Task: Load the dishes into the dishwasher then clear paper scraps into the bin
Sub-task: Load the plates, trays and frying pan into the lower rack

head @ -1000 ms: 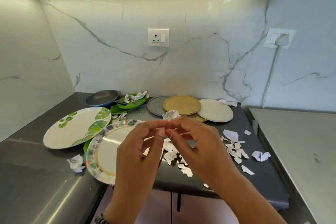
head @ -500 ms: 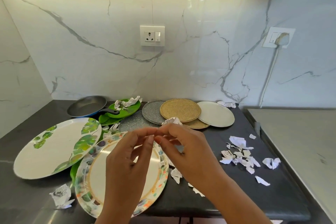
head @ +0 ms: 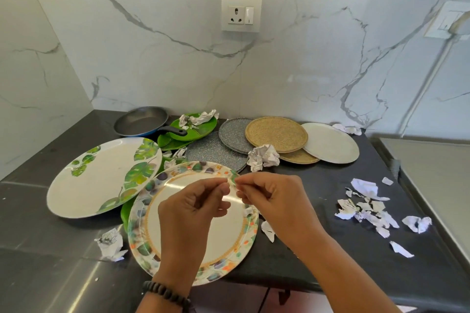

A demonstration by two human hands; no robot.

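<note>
- While both hands, left (head: 195,207) and right (head: 270,201), hover above the floral plate (head: 157,234), each grip pinches something too small to identify.
- Dishes wait untouched on the counter (head: 318,256); scraps (head: 366,207) lie right of the floral plate.
- Better to free both hands, then lift that plate by its rim.

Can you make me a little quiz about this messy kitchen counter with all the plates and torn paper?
1. True or false: crumpled white paper lies on the bright green leaf-shaped plate.
2. What sits beside that plate in the back corner: A) a kettle, B) a dark frying pan with a black handle, C) a bowl?
3. Fill in: both hands hover over the round plate with the colourful ______ rim.

Key: 1 true; 2 B; 3 floral.
</note>
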